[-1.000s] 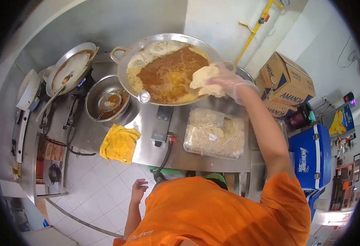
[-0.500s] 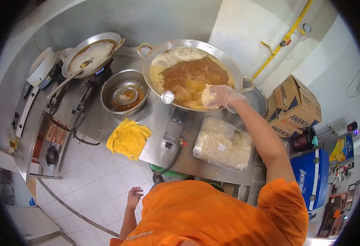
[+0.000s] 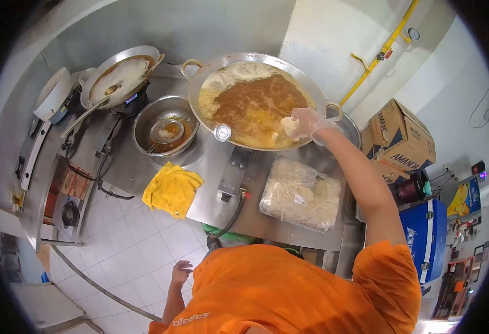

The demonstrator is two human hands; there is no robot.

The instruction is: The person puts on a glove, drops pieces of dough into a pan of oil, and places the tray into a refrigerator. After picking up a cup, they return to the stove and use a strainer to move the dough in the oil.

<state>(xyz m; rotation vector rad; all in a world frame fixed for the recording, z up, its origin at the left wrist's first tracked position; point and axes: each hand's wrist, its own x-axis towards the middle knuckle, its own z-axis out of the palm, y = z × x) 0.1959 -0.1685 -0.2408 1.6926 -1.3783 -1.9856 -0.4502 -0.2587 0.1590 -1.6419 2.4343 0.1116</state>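
My right hand point(image 3: 308, 126), in a clear plastic glove, grips a pale breaded piece point(image 3: 289, 124) over the near right side of a large wok point(image 3: 317, 94). The wok holds bubbling brown oil point(image 3: 255, 103) with pale foam along its far and left sides. A dial thermometer point(image 3: 222, 132) sits at the wok's near rim. Nearer to me, a clear plastic bag point(image 3: 300, 195) of pale, breaded-looking pieces lies on the steel counter. My left hand point(image 3: 181, 272) hangs low by my side, bare, holding nothing, its fingers loosely apart.
A metal bowl point(image 3: 139, 131) with a strainer point(image 3: 166, 131) and a yellow cloth point(image 3: 173, 189) are left of the wok. Farther left, a smaller wok point(image 3: 123, 78) stands on a burner. Cardboard boxes point(image 3: 403, 136) and a blue cooler point(image 3: 422, 239) stand right.
My right hand has shifted slightly within the scene, and the breaded piece now sits lower in its fingers, near the oil. The whole view has moved a little. My left hand stays low.
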